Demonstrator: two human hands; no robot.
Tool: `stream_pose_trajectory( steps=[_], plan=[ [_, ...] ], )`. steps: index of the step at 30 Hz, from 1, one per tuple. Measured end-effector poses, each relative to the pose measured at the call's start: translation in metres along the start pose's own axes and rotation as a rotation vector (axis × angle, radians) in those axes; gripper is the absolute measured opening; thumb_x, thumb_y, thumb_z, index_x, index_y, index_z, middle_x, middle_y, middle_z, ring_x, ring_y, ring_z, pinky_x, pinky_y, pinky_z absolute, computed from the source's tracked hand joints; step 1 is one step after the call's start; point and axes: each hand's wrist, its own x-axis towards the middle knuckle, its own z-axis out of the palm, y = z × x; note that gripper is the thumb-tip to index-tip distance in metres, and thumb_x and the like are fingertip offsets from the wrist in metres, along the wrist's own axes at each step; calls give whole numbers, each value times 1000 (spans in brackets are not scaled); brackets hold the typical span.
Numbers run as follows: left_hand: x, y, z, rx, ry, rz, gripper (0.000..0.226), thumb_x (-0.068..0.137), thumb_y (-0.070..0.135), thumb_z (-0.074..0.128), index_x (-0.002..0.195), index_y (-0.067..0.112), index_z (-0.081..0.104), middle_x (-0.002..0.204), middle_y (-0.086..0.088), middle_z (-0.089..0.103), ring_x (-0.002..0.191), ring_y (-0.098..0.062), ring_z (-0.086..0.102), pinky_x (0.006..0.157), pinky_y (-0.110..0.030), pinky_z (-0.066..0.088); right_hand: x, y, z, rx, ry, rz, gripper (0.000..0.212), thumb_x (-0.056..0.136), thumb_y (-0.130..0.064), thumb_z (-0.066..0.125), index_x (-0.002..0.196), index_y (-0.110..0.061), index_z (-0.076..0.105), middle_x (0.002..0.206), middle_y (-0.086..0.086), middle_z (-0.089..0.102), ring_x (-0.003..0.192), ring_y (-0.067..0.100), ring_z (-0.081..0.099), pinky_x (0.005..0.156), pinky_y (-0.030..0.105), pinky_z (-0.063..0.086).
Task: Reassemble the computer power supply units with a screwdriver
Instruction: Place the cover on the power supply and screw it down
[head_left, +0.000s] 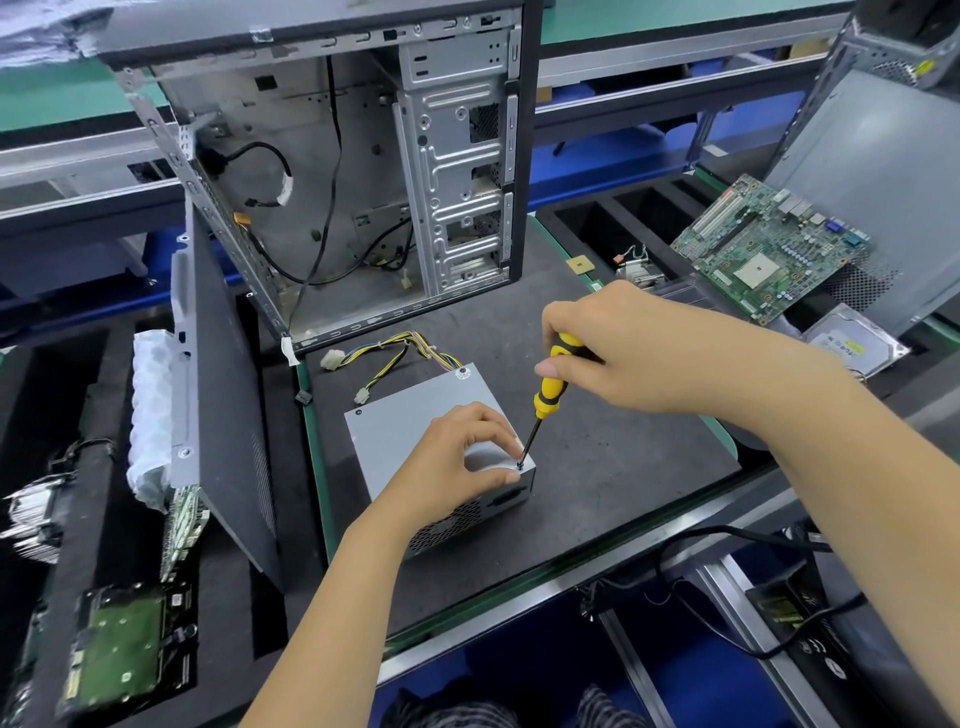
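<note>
Head view: I am driving a screw (520, 464) at the near right corner of the power supply unit (415, 441), which is sitting on the dark mat (597, 467) in front of the open computer case (363, 171). My right hand (618, 353) is wrapping curled fingers round the yellow-and-black screwdriver (550, 387); its shaft is slanting down and to the left, tip on the screw. My left hand (457, 457) is resting on the lid, fingertips pinching at the screw beside the tip. The unit's long axis is running from near right to far left, with the cable bundle (400, 353) leaving the far end towards the case. Judgement: lid-fastening step, part done. Next move is calling for steady downward pressure and turning until seated; other corners look unchecked.
</note>
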Motion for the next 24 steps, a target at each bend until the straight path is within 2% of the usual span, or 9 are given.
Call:
stream_pose_trajectory(
  steps=[10, 14, 17, 20, 22, 24],
  plan=[
    [0, -2, 2, 21, 6, 12, 10, 79, 14, 81, 84, 19, 74, 101, 13, 62, 104, -6, 54, 96, -37, 43, 1, 0, 2, 1, -9, -3, 29, 96, -39, 48, 94, -10, 52, 66, -1, 47, 61, 20, 47, 58, 35, 41],
    [1, -2, 4, 3, 30, 1, 9, 79, 18, 81, 79, 23, 73, 100, 11, 63, 104, -9, 55, 95, -42, 43, 1, -2, 1, 3, -24, 5, 30, 96, -40, 48, 90, -11, 52, 65, -1, 47, 59, 19, 47, 57, 34, 40],
    [3, -2, 9, 5, 72, -7, 10, 77, 21, 82, 75, 25, 73, 97, 11, 64, 102, -12, 56, 95, -46, 43, 3, -6, -1, -61, -13, 24, 41, 92, -51, 47, 71, -16, 42, 62, 0, 42, 54, 17, 42, 52, 33, 37],
    [3, -1, 14, 4, 111, 11, 13, 76, 21, 83, 72, 23, 71, 91, 13, 64, 97, -13, 57, 93, -49, 42, 8, -13, -1, -294, 63, 75, 58, 84, -69, 36, 61, -16, 36, 61, 1, 38, 51, 15, 36, 45, 28, 24],
    [4, -2, 16, -5, 127, 22, 11, 76, 19, 83, 72, 18, 73, 90, 12, 64, 95, -14, 58, 92, -51, 42, 8, -13, -2, -312, 65, 74, 60, 84, -71, 35, 70, -14, 47, 68, 0, 43, 58, 17, 44, 49, 30, 31],
    [4, -3, 17, -14, 131, 24, 11, 76, 17, 83, 72, 14, 74, 89, 12, 64, 94, -13, 59, 92, -50, 43, 7, -11, -6, -128, -31, -4, 38, 89, -55, 50, 100, -19, 53, 85, -7, 42, 75, 12, 49, 67, 36, 44]
  ],
)
